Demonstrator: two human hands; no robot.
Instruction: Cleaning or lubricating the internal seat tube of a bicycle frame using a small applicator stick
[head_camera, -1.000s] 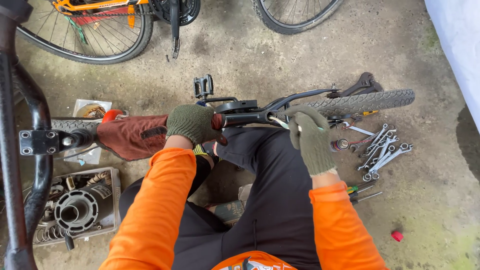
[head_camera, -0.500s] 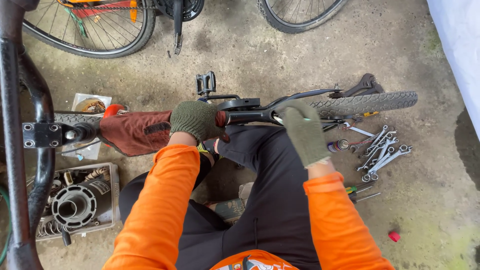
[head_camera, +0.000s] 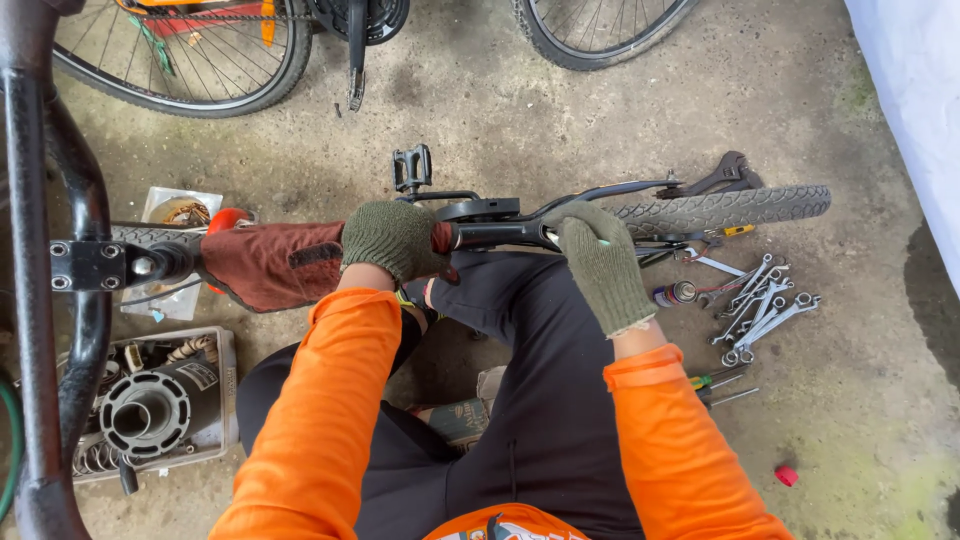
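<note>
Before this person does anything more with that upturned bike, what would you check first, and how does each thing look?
1. Left hand gripping: ok, the gloved hand is wrapped round the bike frame beside the brown cloth.
2. Right hand gripping: ok, closed on the frame near the rear tyre.
3. Gloves on both hands: ok.
4. Spanners within reach: ok, spread on the floor by the right arm.
5. Pedal clear of the hands: ok, it sticks up beyond the frame, untouched.
6. Frame steady on the lap: cannot tell, the contact under it is hidden.
</note>
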